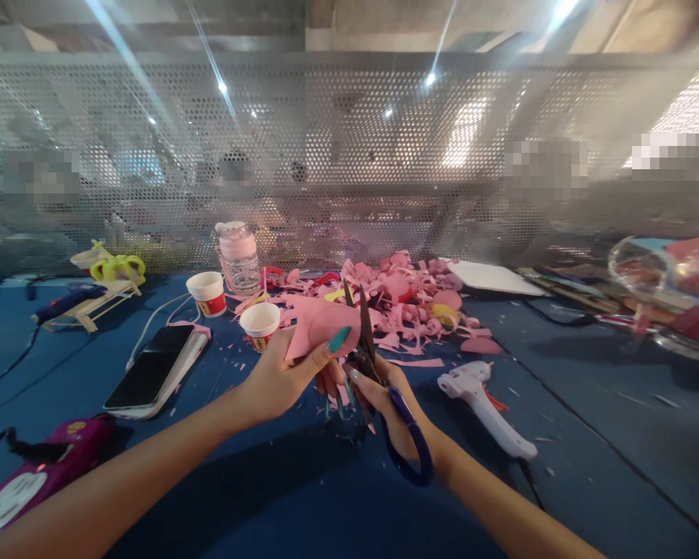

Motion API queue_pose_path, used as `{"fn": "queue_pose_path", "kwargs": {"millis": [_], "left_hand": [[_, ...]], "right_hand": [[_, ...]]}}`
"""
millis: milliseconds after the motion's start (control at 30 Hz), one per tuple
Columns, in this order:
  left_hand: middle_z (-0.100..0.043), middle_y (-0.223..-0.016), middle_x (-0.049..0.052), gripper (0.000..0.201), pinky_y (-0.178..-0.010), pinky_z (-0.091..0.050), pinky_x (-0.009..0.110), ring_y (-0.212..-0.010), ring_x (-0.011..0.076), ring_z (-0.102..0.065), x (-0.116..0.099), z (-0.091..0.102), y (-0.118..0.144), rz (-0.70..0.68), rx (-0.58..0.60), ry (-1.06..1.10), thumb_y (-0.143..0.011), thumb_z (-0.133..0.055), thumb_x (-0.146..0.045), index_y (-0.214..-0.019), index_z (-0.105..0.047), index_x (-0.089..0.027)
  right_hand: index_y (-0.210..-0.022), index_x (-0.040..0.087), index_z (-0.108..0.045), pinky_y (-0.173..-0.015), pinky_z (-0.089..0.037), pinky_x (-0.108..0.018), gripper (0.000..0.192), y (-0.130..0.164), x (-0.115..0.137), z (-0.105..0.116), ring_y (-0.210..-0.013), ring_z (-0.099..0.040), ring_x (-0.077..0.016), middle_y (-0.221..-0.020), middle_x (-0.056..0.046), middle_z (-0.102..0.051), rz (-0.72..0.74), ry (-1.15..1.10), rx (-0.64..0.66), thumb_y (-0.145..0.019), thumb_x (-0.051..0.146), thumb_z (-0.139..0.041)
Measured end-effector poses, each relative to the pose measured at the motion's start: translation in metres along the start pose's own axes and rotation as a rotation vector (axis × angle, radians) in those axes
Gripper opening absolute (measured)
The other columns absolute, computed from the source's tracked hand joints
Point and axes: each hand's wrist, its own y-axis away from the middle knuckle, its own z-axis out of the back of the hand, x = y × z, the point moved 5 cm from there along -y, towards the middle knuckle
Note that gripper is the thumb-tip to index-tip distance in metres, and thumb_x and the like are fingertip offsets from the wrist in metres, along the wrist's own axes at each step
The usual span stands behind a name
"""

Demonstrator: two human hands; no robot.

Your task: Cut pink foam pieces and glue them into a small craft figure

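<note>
Pinched between the thumb and fingers of my left hand [294, 365] is a piece of pink paper [320, 322], with a curved right edge. My right hand [396, 396] is wrapped round dark blue-handled scissors [411, 439]. Their blades [361, 318] point upward and stand apart, right at the paper's curved edge. Some of my right fingers are hidden behind the handle. Just beyond both hands lies a heap of pink paper scraps [396, 287].
Paper cups [206, 293], a clear bottle with a pink lid [238, 256] and a phone [151, 366] stand or lie left. A white glue gun [486, 407] lies right, its cord trailing forward. A purple device [46, 473] sits front left. A perforated metal screen [349, 155] bounds the table.
</note>
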Motion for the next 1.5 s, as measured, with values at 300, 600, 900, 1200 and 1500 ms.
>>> {"fn": "queue_pose_path", "kwargs": {"millis": [300,600,900,1200,1500], "left_hand": [[-0.063,-0.056,0.005,0.045,-0.05,-0.051,0.022,-0.049,0.0116,-0.06,0.0008,0.0001,-0.0013,-0.007,0.009,-0.035,-0.082,-0.052,-0.05,-0.061,-0.058,-0.011],[-0.063,-0.056,0.004,0.041,-0.049,-0.051,0.022,-0.049,0.0112,-0.06,0.0034,-0.0012,-0.0002,0.001,-0.002,0.014,-0.081,-0.055,-0.05,-0.063,-0.054,-0.012],[-0.063,-0.056,0.005,0.044,-0.049,-0.052,0.022,-0.048,0.0113,-0.06,0.0026,-0.0017,0.0005,0.009,0.011,-0.004,-0.081,-0.054,-0.051,-0.061,-0.056,-0.012],[-0.061,-0.052,0.005,0.048,-0.047,-0.049,0.022,-0.046,0.0109,-0.057,-0.0011,-0.0029,-0.0004,0.015,0.03,0.007,-0.078,-0.055,-0.056,-0.058,-0.056,-0.012],[-0.058,-0.053,0.003,0.049,-0.043,-0.044,0.021,-0.043,0.0086,-0.053,0.004,0.0002,-0.0003,0.041,0.047,-0.007,-0.079,-0.053,-0.057,-0.057,-0.052,-0.013]], "right_hand": [[-0.086,0.018,-0.049,-0.053,-0.036,-0.023,0.031,-0.0018,0.0024,-0.0007,-0.056,-0.038,-0.0099,-0.062,0.004,-0.041,-0.009,0.03,0.022,-0.084,0.049,-0.049],[-0.077,0.02,-0.05,-0.055,-0.037,-0.025,0.035,-0.0015,0.0062,0.0024,-0.062,-0.041,-0.014,-0.065,0.001,-0.043,0.024,0.101,-0.028,-0.08,0.056,-0.048],[-0.075,0.022,-0.053,-0.052,-0.038,-0.026,0.034,-0.0018,0.0035,0.0046,-0.061,-0.043,-0.0156,-0.062,0.0,-0.045,0.019,0.12,-0.059,-0.077,0.056,-0.051],[-0.076,0.021,-0.055,-0.052,-0.04,-0.025,0.037,-0.0021,0.0044,0.005,-0.061,-0.045,-0.0154,-0.062,0.0,-0.047,0.031,0.146,-0.072,-0.077,0.058,-0.051],[-0.073,0.019,-0.049,-0.056,-0.037,-0.025,0.03,-0.0045,0.0082,0.0022,-0.059,-0.037,-0.0115,-0.061,0.003,-0.039,0.015,0.142,-0.023,-0.08,0.048,-0.053]]}}
